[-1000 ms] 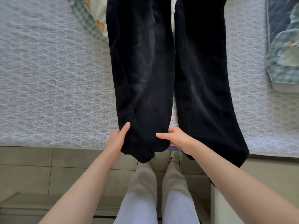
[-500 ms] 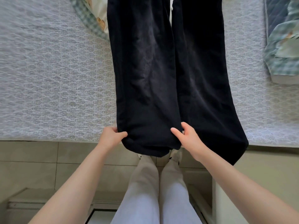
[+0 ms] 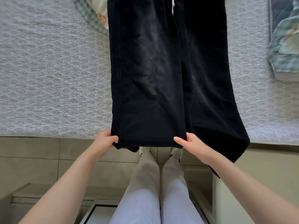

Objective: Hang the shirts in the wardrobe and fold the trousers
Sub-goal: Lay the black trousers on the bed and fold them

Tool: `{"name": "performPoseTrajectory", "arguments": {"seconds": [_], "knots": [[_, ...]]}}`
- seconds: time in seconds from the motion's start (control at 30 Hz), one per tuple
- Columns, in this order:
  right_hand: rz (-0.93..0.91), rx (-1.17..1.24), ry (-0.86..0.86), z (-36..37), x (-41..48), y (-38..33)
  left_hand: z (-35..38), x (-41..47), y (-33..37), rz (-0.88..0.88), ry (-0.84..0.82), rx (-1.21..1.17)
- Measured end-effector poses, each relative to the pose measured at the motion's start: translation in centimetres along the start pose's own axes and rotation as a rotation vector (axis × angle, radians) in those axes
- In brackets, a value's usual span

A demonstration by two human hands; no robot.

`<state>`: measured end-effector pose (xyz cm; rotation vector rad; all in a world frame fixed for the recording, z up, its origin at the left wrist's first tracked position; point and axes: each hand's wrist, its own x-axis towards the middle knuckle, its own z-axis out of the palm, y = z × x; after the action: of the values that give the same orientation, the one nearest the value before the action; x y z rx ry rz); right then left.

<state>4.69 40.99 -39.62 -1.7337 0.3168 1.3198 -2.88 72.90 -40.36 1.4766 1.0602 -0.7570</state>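
Black trousers (image 3: 150,75) lie lengthwise on the grey patterned bed (image 3: 48,78), both legs running toward me, the hems hanging over the bed's near edge. My left hand (image 3: 106,140) pinches the left corner of the left leg's hem. My right hand (image 3: 190,143) holds the right corner of that same hem, thumb on top. The hem is stretched flat between them. The right leg (image 3: 213,94) lies loose, its end drooping past the edge. The waistband is out of view at the top.
A checked pillow or garment (image 3: 93,16) lies under the trousers at top left. Checked green fabric (image 3: 284,46) sits at the right of the bed. Tiled floor (image 3: 32,159), my legs and a low piece of furniture (image 3: 242,191) are below.
Both hands moved apart to the two corners of the left leg's hem and took hold. The crumpled hem is now pulled flat and straight.
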Motion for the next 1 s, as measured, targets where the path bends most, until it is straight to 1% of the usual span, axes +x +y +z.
{"name": "performPoseTrajectory", "arguments": {"seconds": [0.1,0.17,0.23,0.4,0.47,0.57,0.63,0.67,0.73,0.77,0.8,0.83,0.9,1.0], "knots": [[0.021,0.086,-0.025,0.2,0.1,-0.3,0.3,0.0,0.5,-0.051,-0.071,-0.124],[0.006,0.1,-0.04,0.2,0.1,-0.3,0.3,0.0,0.4,-0.049,-0.096,-0.127],[0.013,0.057,-0.04,0.0,0.2,0.2,-0.2,0.3,-0.6,-0.032,-0.081,-0.058],[0.109,-0.105,0.084,-0.2,1.3,2.6,-0.6,1.7,-2.6,-0.032,0.015,0.076],[0.104,-0.227,0.128,0.3,1.9,3.0,-0.5,2.8,-2.9,-0.059,0.08,0.182],[0.099,-0.421,0.161,0.5,2.9,3.2,0.0,4.0,-2.3,-0.078,0.162,0.477],[0.09,-0.522,0.206,-0.2,3.0,2.8,0.8,4.1,-1.2,-0.069,0.264,0.619],[0.079,-0.538,0.237,-0.8,3.0,2.4,1.4,3.8,-0.4,-0.043,0.337,0.637],[0.06,-0.455,0.318,-2.4,2.8,1.5,2.8,3.2,1.2,0.05,0.494,0.605],[0.059,-0.4,0.36,-3.4,2.7,1.1,3.7,3.0,2.0,0.115,0.532,0.617],[0.059,-0.362,0.403,-4.6,2.7,0.8,4.7,2.8,2.9,0.193,0.537,0.629],[0.054,-0.339,0.445,-5.9,2.8,0.5,5.7,2.8,3.7,0.274,0.514,0.631],[0.03,-0.314,0.509,-8.6,3.0,0.2,8.0,2.8,5.4,0.398,0.42,0.624],[-0.019,-0.365,0.623,-12.7,3.1,-0.3,11.5,3.1,8.0,0.49,0.245,0.661]]}}
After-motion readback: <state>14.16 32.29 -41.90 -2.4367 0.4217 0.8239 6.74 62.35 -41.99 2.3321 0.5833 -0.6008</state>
